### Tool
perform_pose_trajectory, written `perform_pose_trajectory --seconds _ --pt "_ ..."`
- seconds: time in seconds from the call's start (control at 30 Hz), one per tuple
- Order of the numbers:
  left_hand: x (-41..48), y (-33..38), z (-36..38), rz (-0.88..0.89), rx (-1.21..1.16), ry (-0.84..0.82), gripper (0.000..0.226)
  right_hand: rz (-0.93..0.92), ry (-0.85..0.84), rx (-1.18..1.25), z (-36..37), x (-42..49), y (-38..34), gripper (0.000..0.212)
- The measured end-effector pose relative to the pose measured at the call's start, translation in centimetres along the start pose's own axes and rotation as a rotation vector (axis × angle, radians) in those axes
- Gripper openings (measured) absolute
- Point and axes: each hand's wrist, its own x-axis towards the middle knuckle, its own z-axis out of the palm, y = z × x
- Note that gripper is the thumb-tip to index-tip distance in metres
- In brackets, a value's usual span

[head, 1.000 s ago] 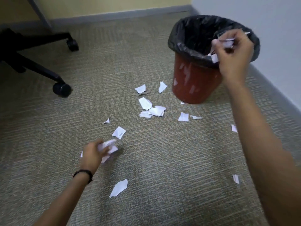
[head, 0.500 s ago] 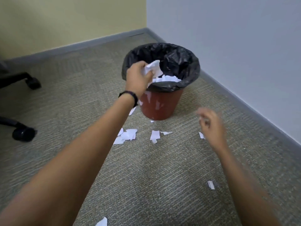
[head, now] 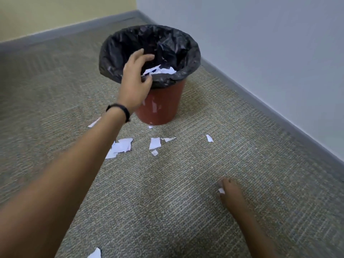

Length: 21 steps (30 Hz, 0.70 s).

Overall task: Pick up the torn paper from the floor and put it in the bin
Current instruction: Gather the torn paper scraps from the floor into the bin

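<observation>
The red bin (head: 162,107) with a black liner stands on the carpet near the corner, and torn paper (head: 163,70) lies inside it. My left hand (head: 135,79) hovers over the near rim with fingers spread and holds nothing. Low on the carpet at the right, my right hand (head: 230,192) pinches a small white scrap (head: 221,191) at its fingertips. Several torn pieces lie in front of the bin: a cluster (head: 122,146), a rectangular piece (head: 154,143) and a lone scrap (head: 209,138). Another piece (head: 95,254) shows at the bottom edge.
A grey skirting board (head: 260,97) and a pale wall run along the right, close behind the bin. A yellow wall closes the far side. One scrap (head: 94,122) lies partly hidden behind my left forearm.
My left hand has let go of its wad of paper into the bin and spread its fingers. My right hand has dropped to the carpet onto a small scrap.
</observation>
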Motion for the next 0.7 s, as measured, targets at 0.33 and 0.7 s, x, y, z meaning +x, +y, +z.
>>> perform_pose_trajectory --seconds 0.33,0.7 --pt "-19.2 -11.4 -4.2 -0.288 0.291 -0.453 0.018 -0.025 0.037 0.397 -5.2 0.5 -7.2 0.024" --pt "-33.4 -13.4 -4.5 -0.712 0.848 -1.309 0.067 -0.512 0.334 0.984 -19.6 3.8 -30.6 0.014"
